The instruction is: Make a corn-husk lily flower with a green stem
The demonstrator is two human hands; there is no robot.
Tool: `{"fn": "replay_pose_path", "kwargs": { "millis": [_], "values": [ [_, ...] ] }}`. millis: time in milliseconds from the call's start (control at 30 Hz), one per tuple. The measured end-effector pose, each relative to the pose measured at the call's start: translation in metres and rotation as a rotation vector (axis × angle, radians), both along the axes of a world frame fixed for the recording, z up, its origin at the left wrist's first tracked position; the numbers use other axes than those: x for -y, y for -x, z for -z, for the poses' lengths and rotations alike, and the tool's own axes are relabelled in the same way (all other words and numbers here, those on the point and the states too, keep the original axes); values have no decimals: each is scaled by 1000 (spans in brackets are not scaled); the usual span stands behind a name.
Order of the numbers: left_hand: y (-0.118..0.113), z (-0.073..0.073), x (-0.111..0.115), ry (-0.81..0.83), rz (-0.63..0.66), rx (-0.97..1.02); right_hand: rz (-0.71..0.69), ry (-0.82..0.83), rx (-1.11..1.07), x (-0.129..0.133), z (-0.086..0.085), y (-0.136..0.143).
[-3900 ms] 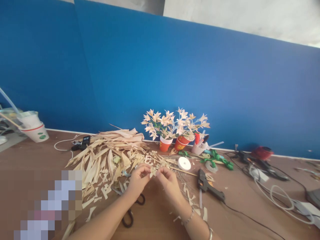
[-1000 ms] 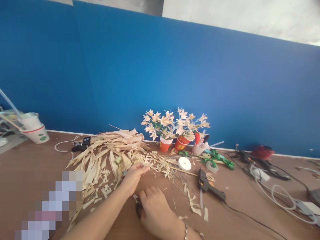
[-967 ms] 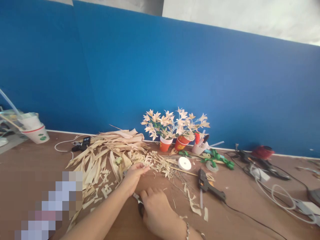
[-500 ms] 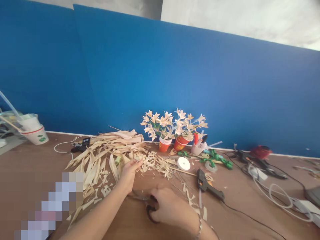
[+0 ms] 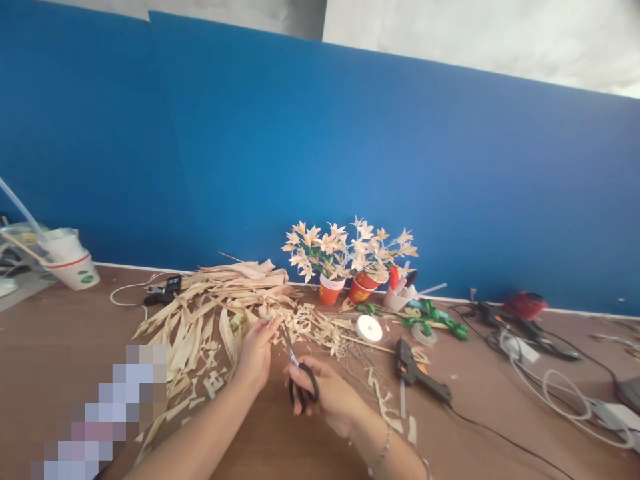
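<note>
Yellow print (image 5: 363, 295) on the red paper cup (image 5: 356, 288) blurs beyond reading, while the right hand (image 5: 324, 392) grips black-handled metal scissors (image 5: 294, 360) near the left hand (image 5: 255, 351), which pinches a mostly hidden pale scrap (image 5: 275, 321).

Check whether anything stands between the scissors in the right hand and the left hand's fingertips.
Nothing visible does: the scissors, held in the right hand, reach close beside the fingertips of the left hand. Whether they touch is too small to tell.
</note>
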State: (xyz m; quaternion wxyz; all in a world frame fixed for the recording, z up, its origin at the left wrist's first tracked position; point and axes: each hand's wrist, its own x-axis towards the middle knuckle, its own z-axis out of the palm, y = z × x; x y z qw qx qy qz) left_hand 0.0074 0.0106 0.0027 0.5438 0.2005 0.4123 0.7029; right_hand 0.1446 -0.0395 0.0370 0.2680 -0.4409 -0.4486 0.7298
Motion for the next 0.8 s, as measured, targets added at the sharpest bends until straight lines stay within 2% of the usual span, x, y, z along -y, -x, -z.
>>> {"fn": "replay_pose_path", "kwargs": {
  "millis": [133,533,733,800],
  "values": [
    [-3,0,2,-3,18,-6,13,12,-73,1,-1,0],
    [-4,3,4,-15,76,2,67,8,-106,2,5,2],
    [-4,2,4,-6,75,22,70,-11,-77,1,7,2],
    [-4,0,3,2,58,-3,44,-40,15,-1,7,0]
  ]
}}
